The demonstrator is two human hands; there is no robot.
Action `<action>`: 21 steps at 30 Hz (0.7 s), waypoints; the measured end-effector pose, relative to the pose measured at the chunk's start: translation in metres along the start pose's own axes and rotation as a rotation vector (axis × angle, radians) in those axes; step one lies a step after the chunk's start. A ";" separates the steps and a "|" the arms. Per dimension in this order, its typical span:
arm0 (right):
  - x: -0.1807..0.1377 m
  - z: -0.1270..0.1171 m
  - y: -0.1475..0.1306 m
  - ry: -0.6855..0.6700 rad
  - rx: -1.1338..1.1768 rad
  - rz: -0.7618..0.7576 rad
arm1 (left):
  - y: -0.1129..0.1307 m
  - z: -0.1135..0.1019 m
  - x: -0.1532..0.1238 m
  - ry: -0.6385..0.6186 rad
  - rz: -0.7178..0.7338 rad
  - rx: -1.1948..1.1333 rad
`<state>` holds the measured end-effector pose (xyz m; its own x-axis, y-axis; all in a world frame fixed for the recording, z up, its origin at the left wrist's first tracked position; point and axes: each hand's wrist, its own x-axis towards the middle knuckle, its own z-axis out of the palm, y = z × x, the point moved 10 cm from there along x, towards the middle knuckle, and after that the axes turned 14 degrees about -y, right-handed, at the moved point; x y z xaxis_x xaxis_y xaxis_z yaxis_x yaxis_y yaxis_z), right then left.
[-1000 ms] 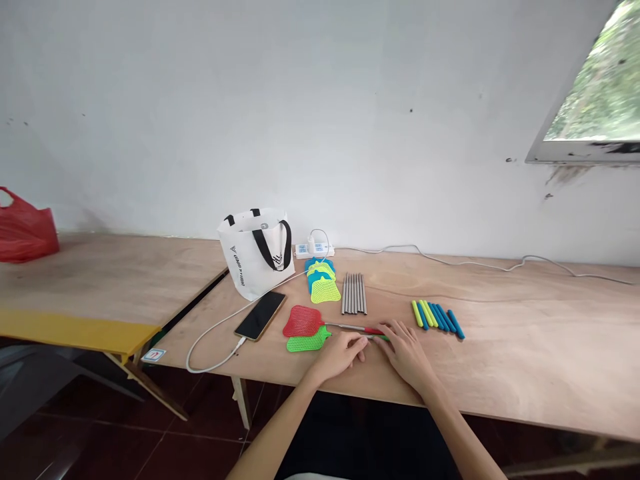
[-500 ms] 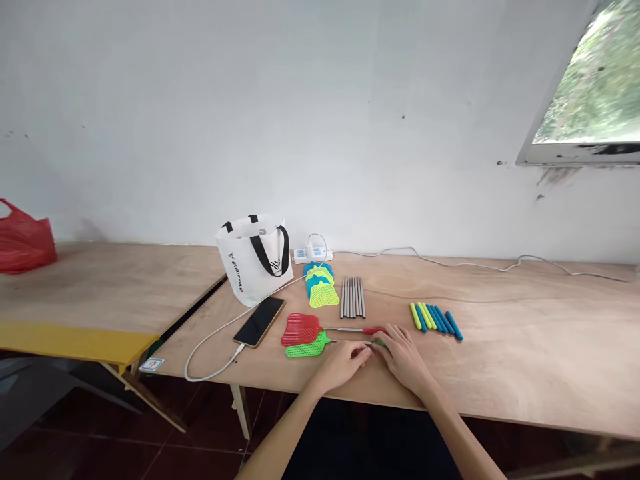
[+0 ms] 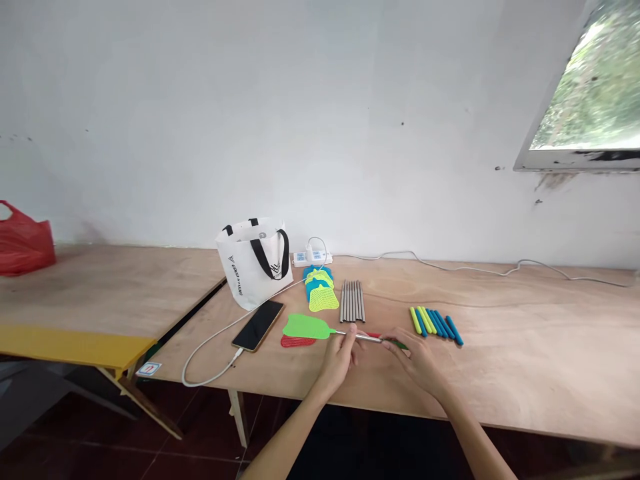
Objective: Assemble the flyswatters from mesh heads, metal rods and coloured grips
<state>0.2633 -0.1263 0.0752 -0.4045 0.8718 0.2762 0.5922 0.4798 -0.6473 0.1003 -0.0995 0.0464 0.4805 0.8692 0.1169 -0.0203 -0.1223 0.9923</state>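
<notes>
At lower centre, your left hand pinches the green swatter by its shaft; your right hand grips its handle; a loosened pinch could drop it onto the red swatter.

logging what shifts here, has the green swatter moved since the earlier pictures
Yes. Against the phone, the head of the green swatter has shifted upward in the view, and now hides part of the red swatter.
</notes>
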 end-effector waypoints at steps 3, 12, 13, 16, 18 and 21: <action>-0.002 -0.008 -0.008 0.032 -0.033 -0.004 | 0.010 -0.004 0.000 0.052 0.072 -0.106; 0.001 0.018 -0.043 -0.084 -0.252 0.078 | 0.015 0.012 -0.002 -0.025 0.128 -0.203; 0.001 0.020 -0.044 -0.068 -0.300 0.090 | 0.016 0.013 -0.002 -0.010 0.138 -0.225; 0.001 0.023 -0.046 -0.020 -0.430 0.092 | 0.022 0.005 -0.006 0.104 0.206 -0.297; 0.000 0.018 -0.042 0.005 -0.495 0.095 | 0.030 -0.015 -0.011 0.209 0.267 -0.353; -0.006 -0.003 -0.023 0.029 -0.543 0.104 | 0.043 -0.068 -0.020 0.388 0.356 -0.469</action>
<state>0.2538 -0.1427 0.0905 -0.3100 0.9159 0.2551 0.9052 0.3664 -0.2154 0.0300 -0.0896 0.0894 0.0290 0.9335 0.3575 -0.5358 -0.2875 0.7939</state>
